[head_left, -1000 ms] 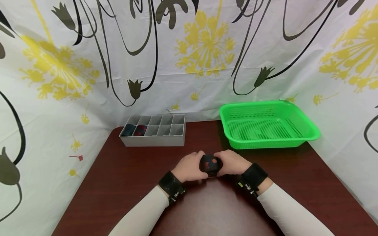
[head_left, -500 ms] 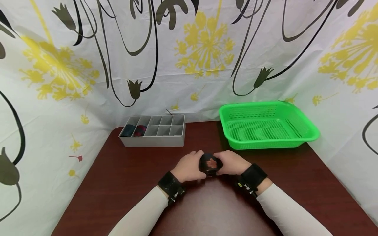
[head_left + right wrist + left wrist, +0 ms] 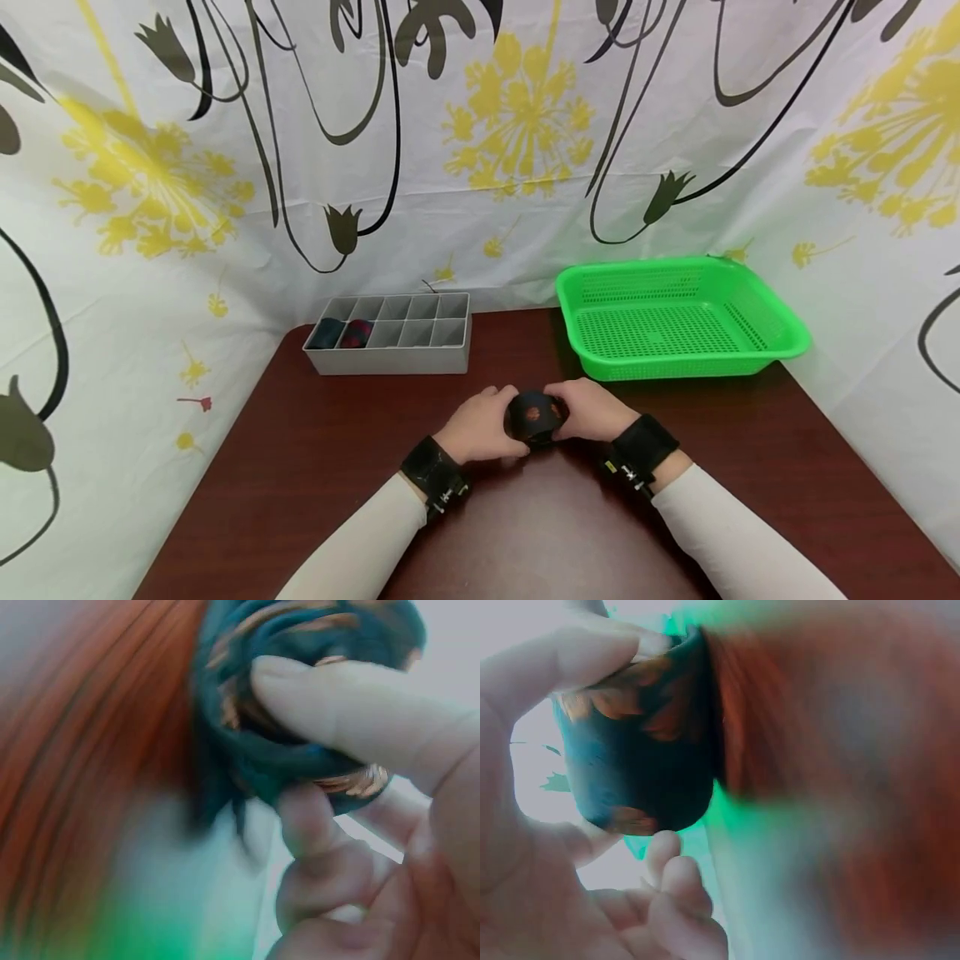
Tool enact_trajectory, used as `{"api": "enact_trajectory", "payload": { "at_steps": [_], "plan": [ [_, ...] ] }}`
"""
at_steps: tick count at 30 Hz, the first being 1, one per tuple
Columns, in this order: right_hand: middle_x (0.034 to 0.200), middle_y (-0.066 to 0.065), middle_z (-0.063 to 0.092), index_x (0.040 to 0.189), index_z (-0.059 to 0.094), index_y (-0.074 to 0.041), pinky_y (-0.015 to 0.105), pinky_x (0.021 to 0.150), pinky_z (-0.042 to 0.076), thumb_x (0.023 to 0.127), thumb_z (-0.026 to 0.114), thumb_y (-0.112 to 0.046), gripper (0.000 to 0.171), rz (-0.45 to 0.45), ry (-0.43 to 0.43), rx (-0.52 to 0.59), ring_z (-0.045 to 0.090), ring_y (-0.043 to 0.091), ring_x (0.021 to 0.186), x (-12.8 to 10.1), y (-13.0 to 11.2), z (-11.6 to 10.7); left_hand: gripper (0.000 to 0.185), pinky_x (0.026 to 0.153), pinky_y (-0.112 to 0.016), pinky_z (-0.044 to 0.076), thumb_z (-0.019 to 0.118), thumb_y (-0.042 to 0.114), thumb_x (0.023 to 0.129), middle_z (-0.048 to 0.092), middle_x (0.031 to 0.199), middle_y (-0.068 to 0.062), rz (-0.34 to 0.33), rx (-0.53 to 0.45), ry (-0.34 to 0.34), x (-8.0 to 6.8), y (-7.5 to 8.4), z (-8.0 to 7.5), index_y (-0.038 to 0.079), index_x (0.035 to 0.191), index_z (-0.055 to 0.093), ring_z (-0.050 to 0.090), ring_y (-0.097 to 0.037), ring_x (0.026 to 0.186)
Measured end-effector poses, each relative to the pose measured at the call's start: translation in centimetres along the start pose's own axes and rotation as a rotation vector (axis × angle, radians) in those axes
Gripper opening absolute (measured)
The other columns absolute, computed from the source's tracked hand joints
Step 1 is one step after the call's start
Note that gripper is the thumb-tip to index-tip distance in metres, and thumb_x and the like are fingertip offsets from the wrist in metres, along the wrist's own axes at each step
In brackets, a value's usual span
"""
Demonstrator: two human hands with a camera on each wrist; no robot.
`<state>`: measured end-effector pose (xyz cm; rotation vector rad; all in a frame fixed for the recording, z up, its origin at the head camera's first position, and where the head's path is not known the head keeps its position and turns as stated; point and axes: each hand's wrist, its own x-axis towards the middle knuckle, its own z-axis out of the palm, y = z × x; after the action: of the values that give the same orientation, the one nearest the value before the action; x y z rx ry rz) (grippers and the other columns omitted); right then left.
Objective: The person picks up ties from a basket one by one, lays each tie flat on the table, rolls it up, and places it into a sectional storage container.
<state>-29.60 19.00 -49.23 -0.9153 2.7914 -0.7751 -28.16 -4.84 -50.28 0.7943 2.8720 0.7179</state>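
This looks like a small makeshift recording booth rather than a lived-in room. A printed curtain [image 3: 480, 150], white with yellow dandelion heads and black stems, hangs around the back and both sides of a dark brown table [image 3: 315, 467], shutting out everything behind it. At the table's back left corner sits a grey divided organiser tray [image 3: 390, 357]; at its back right corner sits a green perforated plastic basket [image 3: 780, 337]. Black wrist straps [image 3: 437, 477] carry cameras.

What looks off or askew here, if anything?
Nothing stands out. Both hands, left hand and right hand, grip a dark rolled sock over the table. The grey organizer and green basket sit flat, undamaged.
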Motion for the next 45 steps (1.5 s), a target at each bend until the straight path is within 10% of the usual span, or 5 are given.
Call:
{"api": "enact_trajectory", "payload": {
  "at_steps": [12, 21, 29, 45],
  "plan": [
    [0.086, -0.012, 0.068, 0.102, 0.068, -0.024, 0.028, 0.070, 0.051, 0.073, 0.093, -0.015, 0.039, -0.039, 0.002, 0.005, 0.060, 0.006, 0.073, 0.2, 0.1, 0.2, 0.043, 0.068, -0.026, 0.052, 0.080, 0.030, 0.083, 0.067, 0.094, 0.003, -0.039, -0.156, -0.034, 0.3, -0.8, 0.4, 0.018, 0.120, 0.061, 0.061, -0.010, 0.074],
    [0.077, -0.010, 0.063, 0.092, 0.066, -0.022, 0.025, 0.064, 0.045, 0.070, 0.089, -0.011, 0.033, -0.016, 0.064, -0.008, 0.052, 0.008, 0.066, 0.5, -0.1, 1.3, 0.084, 0.084, -0.031, 0.059, 0.088, 0.007, 0.080, 0.073, 0.122, -0.016, -0.198, -0.798, -0.091, 0.2, -0.3, 0.0, 0.005, 0.153, 0.046, 0.072, -0.018, 0.104],
    [0.077, -0.010, 0.061, 0.095, 0.065, -0.023, 0.023, 0.064, 0.042, 0.072, 0.087, -0.008, 0.036, -0.102, 0.233, -0.006, 0.049, 0.006, 0.064, 0.6, -0.9, 1.6, 0.074, 0.104, -0.049, 0.058, 0.074, 0.021, 0.100, 0.056, 0.149, -0.027, -0.322, -1.220, 0.055, -0.1, 0.4, 0.6, 0.001, 0.160, 0.036, 0.069, -0.031, 0.121],
    [0.102, -0.003, 0.072, 0.131, 0.063, -0.023, 0.028, 0.071, 0.053, 0.084, 0.086, -0.007, 0.055, -0.189, 0.347, 0.287, 0.061, 0.007, 0.080, 0.8, -0.8, 3.1, 0.054, 0.088, -0.038, 0.061, 0.071, 0.013, 0.091, 0.062, 0.135, -0.018, -0.304, -1.320, 0.179, -0.3, 0.5, 0.4, -0.002, 0.141, 0.054, 0.068, -0.024, 0.107]
  ]
}}
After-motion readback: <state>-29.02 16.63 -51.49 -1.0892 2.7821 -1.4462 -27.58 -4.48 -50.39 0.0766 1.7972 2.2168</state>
